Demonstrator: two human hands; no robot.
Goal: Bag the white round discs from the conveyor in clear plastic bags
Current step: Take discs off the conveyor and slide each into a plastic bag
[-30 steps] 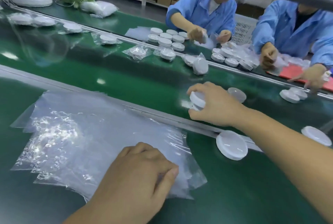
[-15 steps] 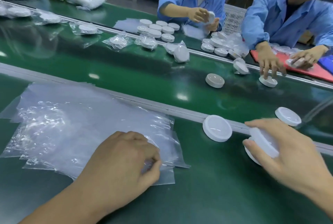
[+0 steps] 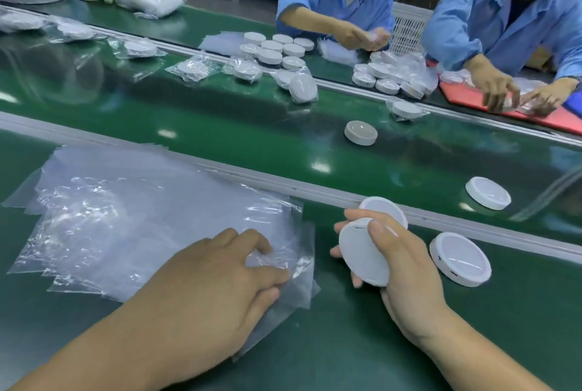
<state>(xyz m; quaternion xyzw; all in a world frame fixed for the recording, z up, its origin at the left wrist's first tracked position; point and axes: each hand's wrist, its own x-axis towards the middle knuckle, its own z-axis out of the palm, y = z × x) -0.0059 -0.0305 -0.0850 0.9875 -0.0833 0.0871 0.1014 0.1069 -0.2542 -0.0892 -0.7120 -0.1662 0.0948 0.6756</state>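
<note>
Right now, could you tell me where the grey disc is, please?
In the head view, the grey disc sits on the belt, right of centre, just this side of a bagged disc.

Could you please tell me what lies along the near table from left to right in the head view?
Pile of clear bags, left hand pinching it, right hand holding a white disc, loose white disc.

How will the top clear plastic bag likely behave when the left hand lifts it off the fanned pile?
Probably floppy: the pile of clear plastic bags lies thin and wrinkled, and the film puckers where the left hand pinches it. Likely slippery: the glossy sheets are fanned out, so a neighbour may drag along.
</note>
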